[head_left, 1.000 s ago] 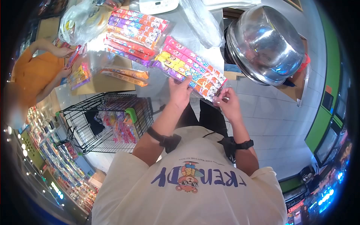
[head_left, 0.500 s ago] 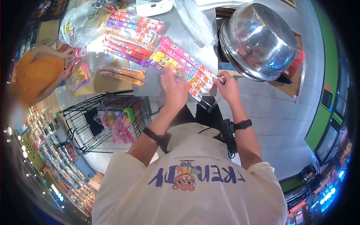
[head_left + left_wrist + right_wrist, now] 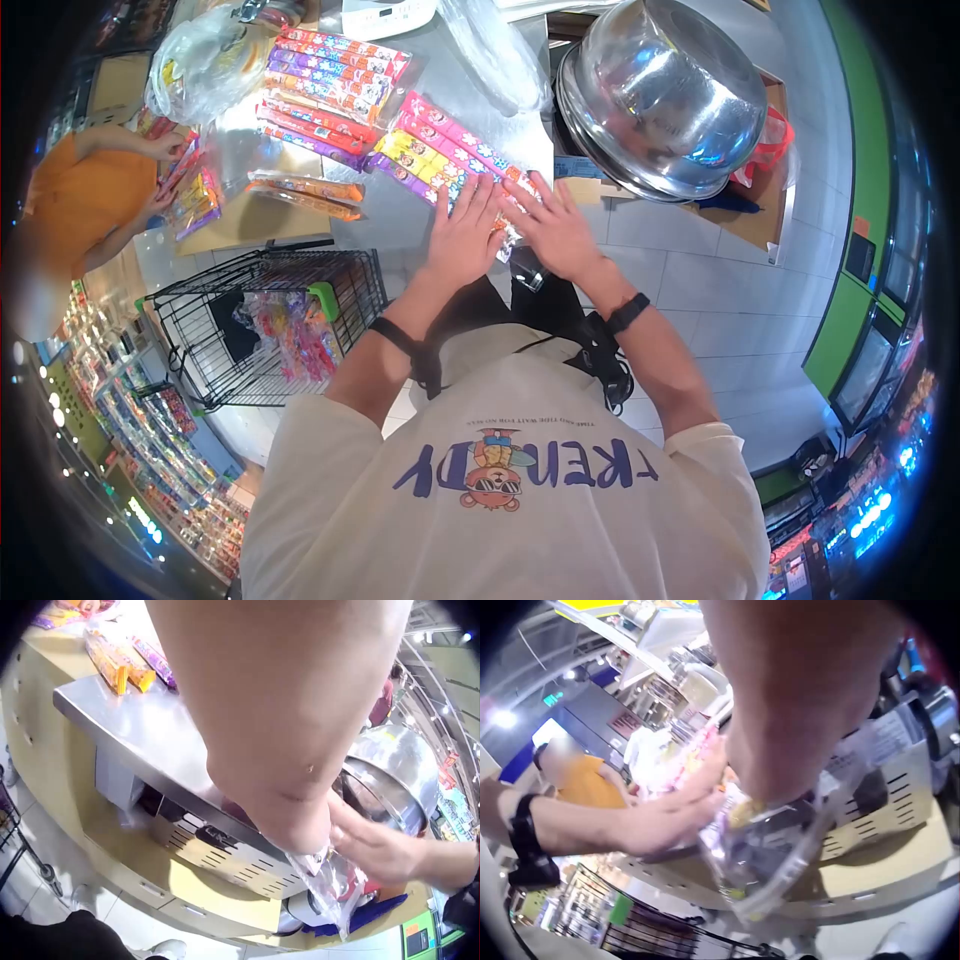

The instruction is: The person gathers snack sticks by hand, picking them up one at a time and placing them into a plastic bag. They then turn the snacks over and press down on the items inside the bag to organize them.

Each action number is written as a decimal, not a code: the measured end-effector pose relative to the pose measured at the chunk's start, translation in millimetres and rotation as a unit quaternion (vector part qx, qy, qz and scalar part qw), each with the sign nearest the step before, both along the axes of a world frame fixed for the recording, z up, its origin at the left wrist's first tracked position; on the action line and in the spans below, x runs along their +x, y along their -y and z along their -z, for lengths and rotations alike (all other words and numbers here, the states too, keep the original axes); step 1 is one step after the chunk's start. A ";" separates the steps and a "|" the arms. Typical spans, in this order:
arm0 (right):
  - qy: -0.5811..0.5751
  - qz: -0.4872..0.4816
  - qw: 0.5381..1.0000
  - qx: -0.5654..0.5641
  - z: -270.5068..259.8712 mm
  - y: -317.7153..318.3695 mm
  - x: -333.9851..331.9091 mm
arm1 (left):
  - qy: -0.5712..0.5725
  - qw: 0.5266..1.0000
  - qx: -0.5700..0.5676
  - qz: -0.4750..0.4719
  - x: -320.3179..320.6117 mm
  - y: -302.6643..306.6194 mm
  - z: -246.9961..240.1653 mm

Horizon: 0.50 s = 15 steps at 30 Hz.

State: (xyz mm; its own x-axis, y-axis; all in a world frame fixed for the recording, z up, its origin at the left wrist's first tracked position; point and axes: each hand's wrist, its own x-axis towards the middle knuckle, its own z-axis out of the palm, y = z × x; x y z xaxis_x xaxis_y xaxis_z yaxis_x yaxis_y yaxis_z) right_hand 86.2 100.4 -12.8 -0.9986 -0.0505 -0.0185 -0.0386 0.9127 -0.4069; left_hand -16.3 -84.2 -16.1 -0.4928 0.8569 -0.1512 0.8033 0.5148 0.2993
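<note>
A clear bag of pink, yellow and purple long packets (image 3: 440, 150) lies slanted on the metal counter's near edge. Fingers extended, the left hand (image 3: 465, 230) rests on the bag's lower part in the head view. Beside it the right hand (image 3: 555, 225) lies flat on the bag's right end, its fingers straight too. The empty end of the clear bag (image 3: 337, 892) hangs over the counter edge in the left wrist view. In the right wrist view the left hand (image 3: 667, 817) is against the packets, and the clear plastic (image 3: 769, 862) droops below.
More bagged packets (image 3: 335, 75) and orange packets (image 3: 305, 193) lie to the left. Steel bowls (image 3: 670, 100) stand at the right, a white scale (image 3: 388, 15) at the back. A wire cart (image 3: 265, 325) is at lower left. Another person in orange (image 3: 90, 200) handles packets at far left.
The right hand has let go of the bag's end and moved left to lie flat on the packets. The left hand has flattened beside it. The counter items have shifted left in view.
</note>
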 end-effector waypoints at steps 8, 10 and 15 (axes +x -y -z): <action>0.038 -0.048 0.998 0.023 0.0 17.7 12.1 | -0.022 0.999 -0.030 0.024 -23.8 17.4 -0.3; 0.045 -0.062 0.997 0.021 0.1 20.7 15.9 | 0.003 1.000 -0.013 0.018 -24.6 19.1 -0.9; 0.023 0.008 1.000 -0.014 -27.4 13.7 44.4 | 0.070 0.992 -0.088 0.061 -40.0 17.0 -21.3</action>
